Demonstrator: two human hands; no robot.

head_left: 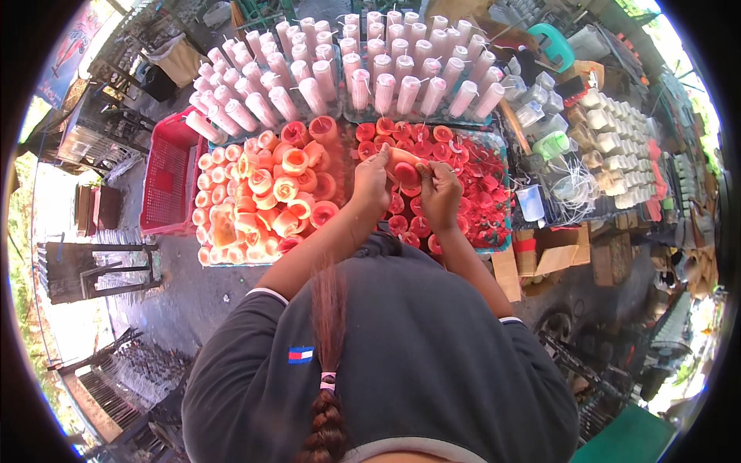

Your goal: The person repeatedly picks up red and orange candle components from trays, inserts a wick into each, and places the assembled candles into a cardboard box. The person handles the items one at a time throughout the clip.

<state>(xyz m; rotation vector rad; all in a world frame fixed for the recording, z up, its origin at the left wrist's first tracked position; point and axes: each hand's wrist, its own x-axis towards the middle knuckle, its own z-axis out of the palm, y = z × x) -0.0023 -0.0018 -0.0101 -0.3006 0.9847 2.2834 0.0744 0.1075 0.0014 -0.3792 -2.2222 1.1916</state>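
Between both hands, at chest height above the table, is an orange-red wax flower (406, 173) with a darker red round core and a paler outer layer. My left hand (372, 182) grips its left side, thumb and fingertips pressed to the outer layer. My right hand (441, 194) pinches its right edge with thumb and fingers. Below and to the left lie many orange wax flowers (284, 187), with curled, petal-like rims. Under and to the right of my hands stand red wax cups (421, 225), some with wicks, beside loose red petal-shaped pieces (480, 202).
Rows of pale pink pillar candles (384, 91) with white wicks stand along the far side. A red plastic crate (171, 174) sits at the left. At right are clear containers (532, 108), a bundle of white wicks (575, 185), pale blocks (617, 147) and a cardboard box (557, 251).
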